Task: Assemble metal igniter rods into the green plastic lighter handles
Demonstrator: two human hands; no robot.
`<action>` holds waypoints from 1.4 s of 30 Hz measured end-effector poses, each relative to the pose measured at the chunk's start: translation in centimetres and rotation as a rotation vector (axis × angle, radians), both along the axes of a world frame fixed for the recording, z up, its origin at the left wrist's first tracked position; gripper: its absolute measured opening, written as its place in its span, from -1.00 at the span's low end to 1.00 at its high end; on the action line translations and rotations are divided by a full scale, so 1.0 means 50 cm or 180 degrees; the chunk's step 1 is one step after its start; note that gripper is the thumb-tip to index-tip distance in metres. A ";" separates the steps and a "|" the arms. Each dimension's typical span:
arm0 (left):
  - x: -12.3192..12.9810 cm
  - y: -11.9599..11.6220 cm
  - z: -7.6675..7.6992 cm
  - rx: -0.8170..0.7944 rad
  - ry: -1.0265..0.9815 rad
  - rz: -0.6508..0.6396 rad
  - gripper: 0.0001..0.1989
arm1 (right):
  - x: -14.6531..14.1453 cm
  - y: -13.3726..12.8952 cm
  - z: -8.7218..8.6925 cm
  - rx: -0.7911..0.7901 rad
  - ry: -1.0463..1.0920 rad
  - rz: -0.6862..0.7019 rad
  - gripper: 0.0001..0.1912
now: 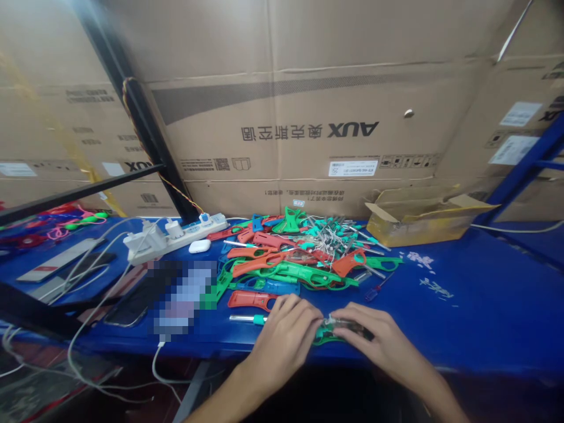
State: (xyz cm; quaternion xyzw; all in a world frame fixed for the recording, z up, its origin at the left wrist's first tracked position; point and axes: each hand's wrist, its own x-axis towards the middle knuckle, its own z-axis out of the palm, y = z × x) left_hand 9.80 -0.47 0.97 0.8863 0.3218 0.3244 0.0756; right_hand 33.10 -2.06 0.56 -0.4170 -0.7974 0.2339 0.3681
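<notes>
Both hands are on one green lighter [325,338] at the front edge of the blue table. My left hand [286,332] wraps over its front part, and a silver tube [241,318] with a teal collar sticks out to the left of it. With thumb and fingers, my right hand [379,335] grips the rear end, where a dark translucent part shows. My fingers hide most of the lighter's inside. Just beyond lie loose red lighter shells [249,299], green shells [304,273] and a heap of silver tubes with teal ends and wires [339,238].
A taped cardboard box [418,226] stands at the back right. Near the heap lie a small screwdriver [372,292] and white bits [434,288]. On the left are a power strip [185,235], a white earbud case [200,247], phones [143,294] and cables. Cartons [308,94] wall the back.
</notes>
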 end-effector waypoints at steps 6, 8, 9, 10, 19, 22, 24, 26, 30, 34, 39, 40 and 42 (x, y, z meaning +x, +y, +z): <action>0.000 0.001 -0.003 -0.0035 0.0028 -0.0047 -0.87 | 0.000 -0.002 0.000 -0.0064 -0.0056 0.0007 -0.83; 0.000 0.002 -0.002 -0.0065 0.0026 -0.0048 -0.87 | 0.000 -0.003 0.001 -0.0081 -0.0050 -0.0014 -0.83; 0.001 0.002 -0.002 -0.0070 0.0021 -0.0045 -0.87 | 0.000 -0.003 0.001 -0.0087 -0.0038 -0.0025 -0.83; 0.001 0.002 -0.002 -0.0074 0.0018 -0.0040 -0.87 | 0.000 -0.004 0.002 -0.0094 -0.0027 -0.0044 -0.84; 0.003 0.001 -0.002 -0.0025 0.0005 -0.0035 -0.87 | 0.000 -0.004 0.001 -0.0190 -0.0064 -0.0017 -0.83; 0.003 0.001 -0.004 -0.0002 -0.0015 -0.0049 -0.88 | 0.003 -0.003 -0.003 -0.0274 -0.0100 -0.0012 -0.81; 0.002 0.000 -0.004 -0.0010 -0.0020 -0.0074 -0.88 | 0.005 -0.002 -0.005 -0.0280 -0.0124 -0.0005 -0.80; 0.002 0.000 -0.005 -0.0010 -0.0022 -0.0115 -0.89 | 0.007 -0.001 -0.007 -0.0263 -0.0141 0.0009 -0.80; 0.001 0.001 -0.004 0.0043 -0.0032 -0.0181 -0.91 | 0.007 -0.003 -0.009 -0.0225 -0.0191 0.0028 -0.80; 0.000 0.002 -0.001 0.0038 0.0027 -0.0217 -0.91 | 0.006 -0.004 -0.012 -0.0193 -0.0259 0.0018 -0.79; -0.002 0.001 0.001 0.0040 0.0091 -0.0228 -0.92 | 0.009 -0.004 -0.013 -0.0072 -0.0347 0.0007 -0.79; -0.002 0.001 0.002 0.0036 0.0095 -0.0233 -0.93 | 0.009 -0.004 -0.012 -0.0034 -0.0371 0.0011 -0.79; -0.002 0.001 0.003 0.0036 0.0098 -0.0235 -0.93 | 0.009 -0.004 -0.011 0.0037 -0.0429 0.0029 -0.79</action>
